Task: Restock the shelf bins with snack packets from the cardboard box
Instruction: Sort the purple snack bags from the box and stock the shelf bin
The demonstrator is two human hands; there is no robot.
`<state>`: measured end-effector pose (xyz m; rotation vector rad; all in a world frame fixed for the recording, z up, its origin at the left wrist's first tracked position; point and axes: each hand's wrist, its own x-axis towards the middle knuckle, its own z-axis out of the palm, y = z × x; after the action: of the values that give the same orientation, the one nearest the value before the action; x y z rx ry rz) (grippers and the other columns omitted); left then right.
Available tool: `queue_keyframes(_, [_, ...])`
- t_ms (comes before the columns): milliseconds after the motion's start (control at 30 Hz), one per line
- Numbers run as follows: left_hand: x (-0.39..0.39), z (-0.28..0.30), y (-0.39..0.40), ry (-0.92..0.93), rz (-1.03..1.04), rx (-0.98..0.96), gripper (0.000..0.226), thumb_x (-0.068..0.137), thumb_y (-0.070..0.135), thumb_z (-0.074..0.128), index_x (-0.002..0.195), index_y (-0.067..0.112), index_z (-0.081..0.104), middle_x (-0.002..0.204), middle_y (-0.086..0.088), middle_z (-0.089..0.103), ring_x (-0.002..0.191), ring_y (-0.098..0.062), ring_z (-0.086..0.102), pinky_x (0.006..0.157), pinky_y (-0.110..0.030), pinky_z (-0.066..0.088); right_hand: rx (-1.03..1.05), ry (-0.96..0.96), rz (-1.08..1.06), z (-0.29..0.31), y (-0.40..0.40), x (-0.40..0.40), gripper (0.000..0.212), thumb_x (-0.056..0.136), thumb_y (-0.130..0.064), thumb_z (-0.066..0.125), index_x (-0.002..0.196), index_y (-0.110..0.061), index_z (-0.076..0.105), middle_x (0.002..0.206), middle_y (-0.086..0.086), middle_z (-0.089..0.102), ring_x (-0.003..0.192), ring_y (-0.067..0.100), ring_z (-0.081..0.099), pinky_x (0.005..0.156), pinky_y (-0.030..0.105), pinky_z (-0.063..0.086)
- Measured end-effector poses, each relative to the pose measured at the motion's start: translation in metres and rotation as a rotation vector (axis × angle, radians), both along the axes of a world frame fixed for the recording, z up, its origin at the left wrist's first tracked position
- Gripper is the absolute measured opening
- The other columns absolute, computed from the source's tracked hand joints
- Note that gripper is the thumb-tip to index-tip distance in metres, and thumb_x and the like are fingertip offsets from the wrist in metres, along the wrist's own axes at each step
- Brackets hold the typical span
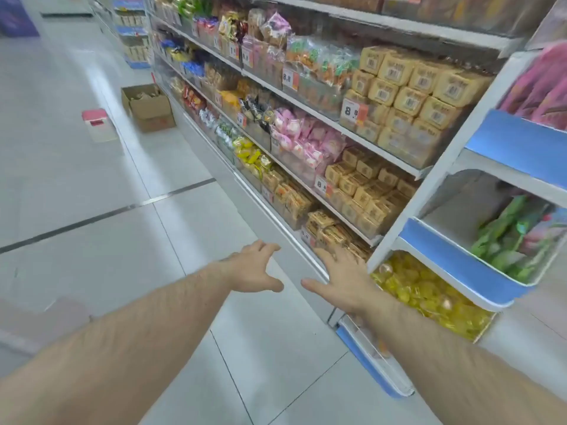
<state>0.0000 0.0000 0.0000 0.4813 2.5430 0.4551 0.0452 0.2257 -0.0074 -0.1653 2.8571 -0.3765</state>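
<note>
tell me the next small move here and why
Probably walk up the aisle to the open brown cardboard box on the floor by the shelving. Both the left hand and right hand are open, holding nothing, and the box sits well beyond them.

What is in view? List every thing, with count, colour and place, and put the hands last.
box: one, brown cardboard, open, on the floor by the shelves, far down the aisle.
stool: one, red and white, on the floor left of the box.
shelves: several tiers, white, right side, full of packets.
tan packets: many, upper tier.
pink packets: many, middle tier.
yellow sweets: many, bottom bin.
green packets: several, blue-rimmed bin.
left hand: empty, open, above the floor.
right hand: empty, open, by the lowest tier.
</note>
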Motion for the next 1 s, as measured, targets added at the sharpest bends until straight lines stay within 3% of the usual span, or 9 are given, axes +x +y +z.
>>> queue_keyframes(233, [-0.103, -0.019, -0.073, -0.021, 0.135, 0.039, 0.096, 0.076, 0.059, 0.064, 0.154, 0.034, 0.013, 0.158, 0.003, 0.020, 0.145, -0.023, 0.022, 0.114, -0.046, 0.031, 0.045, -0.032, 0.071, -0.011, -0.072, -0.132, 0.099, 0.068, -0.088, 0.026, 0.152, -0.037, 0.016, 0.158, 0.006, 0.022, 0.144, 0.032, 0.021, 0.116, 0.052, 0.020])
queue_keyframes(433, [-0.232, -0.016, -0.157, -0.006, 0.136, 0.131, 0.095, 0.080, 0.053, 0.066, 0.155, 0.032, 0.013, 0.159, 0.004, 0.019, 0.145, -0.023, 0.022, 0.114, -0.043, 0.031, 0.113, -0.052, 0.079, -0.004, -0.159, -0.257, 0.087, 0.086, -0.076, 0.041, 0.155, -0.031, 0.016, 0.156, 0.006, 0.025, 0.143, 0.029, 0.024, 0.113, 0.047, 0.020])
queue_keyframes(767, [-0.438, -0.026, -0.275, -0.070, 0.141, 0.031, 0.095, 0.076, 0.059, 0.063, 0.154, 0.034, 0.015, 0.156, 0.003, 0.022, 0.143, -0.025, 0.025, 0.113, -0.046, 0.032, 0.070, -0.060, 0.082, -0.008, -0.261, -0.465, 0.089, 0.081, -0.076, 0.049, 0.153, -0.032, 0.020, 0.158, 0.001, 0.023, 0.146, 0.023, 0.021, 0.114, 0.046, 0.019])
queue_keyframes(1000, [-0.612, -0.030, -0.331, -0.067, 0.221, -0.021, 0.094, 0.078, 0.058, 0.064, 0.154, 0.033, 0.016, 0.158, 0.003, 0.019, 0.143, -0.025, 0.026, 0.113, -0.045, 0.032, 0.020, -0.029, 0.144, -0.030, -0.315, -0.661, 0.094, 0.079, -0.078, 0.048, 0.154, -0.031, 0.018, 0.159, 0.003, 0.022, 0.147, 0.023, 0.019, 0.114, 0.048, 0.017])
